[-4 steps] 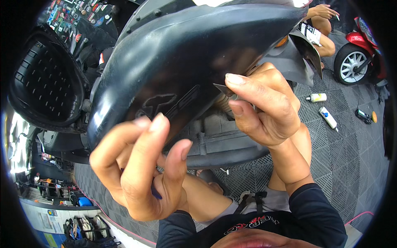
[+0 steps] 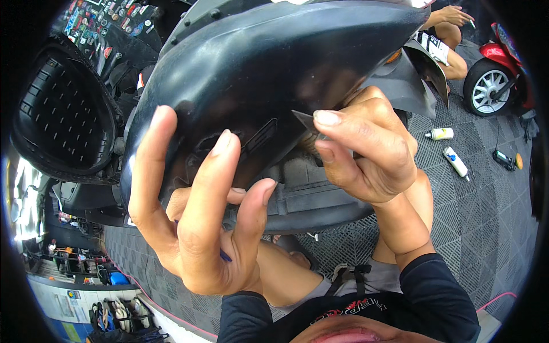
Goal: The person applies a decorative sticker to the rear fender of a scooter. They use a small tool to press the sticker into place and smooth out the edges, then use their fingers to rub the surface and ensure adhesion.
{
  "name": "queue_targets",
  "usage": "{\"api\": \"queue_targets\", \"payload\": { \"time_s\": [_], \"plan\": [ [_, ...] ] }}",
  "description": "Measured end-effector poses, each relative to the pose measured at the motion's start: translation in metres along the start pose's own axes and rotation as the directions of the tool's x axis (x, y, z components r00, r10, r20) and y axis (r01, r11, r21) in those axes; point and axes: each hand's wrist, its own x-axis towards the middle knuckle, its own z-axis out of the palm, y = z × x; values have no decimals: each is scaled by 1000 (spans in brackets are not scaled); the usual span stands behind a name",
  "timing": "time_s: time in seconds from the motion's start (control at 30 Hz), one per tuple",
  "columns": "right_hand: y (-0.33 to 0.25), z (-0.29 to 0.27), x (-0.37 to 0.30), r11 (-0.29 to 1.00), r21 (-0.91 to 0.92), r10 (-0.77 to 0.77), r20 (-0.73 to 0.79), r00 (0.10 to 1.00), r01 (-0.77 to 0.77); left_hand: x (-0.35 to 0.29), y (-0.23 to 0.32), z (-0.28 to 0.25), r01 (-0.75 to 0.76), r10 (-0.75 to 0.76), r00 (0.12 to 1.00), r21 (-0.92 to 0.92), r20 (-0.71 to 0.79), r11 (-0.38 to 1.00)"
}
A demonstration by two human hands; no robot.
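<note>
A large glossy black motorcycle body panel (image 2: 246, 63) curves across the front, with a narrow outlined marking (image 2: 260, 136) low on it. My right hand (image 2: 372, 143) is at the panel's lower right edge, pinching a small thin dark pointed piece (image 2: 303, 120) between thumb and index finger; its tip points up and left. My left hand (image 2: 200, 228) is in front of the marking, index and middle fingers raised and thumb apart. Its other fingers curl in. A thin blue object (image 2: 226, 256) shows at the palm; most of it is hidden.
A black seat shell (image 2: 68, 108) stands at left. On the grey tiled floor at right lie two white bottles (image 2: 439, 134) (image 2: 456, 163) and a small black device (image 2: 503, 160). A red scooter's wheel (image 2: 489, 87) and another person's hand (image 2: 454, 15) are at far right.
My left index finger has lifted away from the panel's marking and straightened upward, and the left fingers have spread. The dark piece in my right hand has tilted slightly upward.
</note>
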Motion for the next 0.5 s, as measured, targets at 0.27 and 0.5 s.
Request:
{"api": "queue_targets", "payload": {
  "time_s": [0.27, 0.5],
  "plan": [
    [1, 0, -1, 1000, 4, -2, 38, 999, 2, -4, -6, 3, 46, -46, 999, 7, -7, 999],
    [5, 3, -4, 1000, 9, -12, 21, 1000, 12, -4, -9, 4, 28, -28, 1000, 0, 11, 1000]
  ]
}}
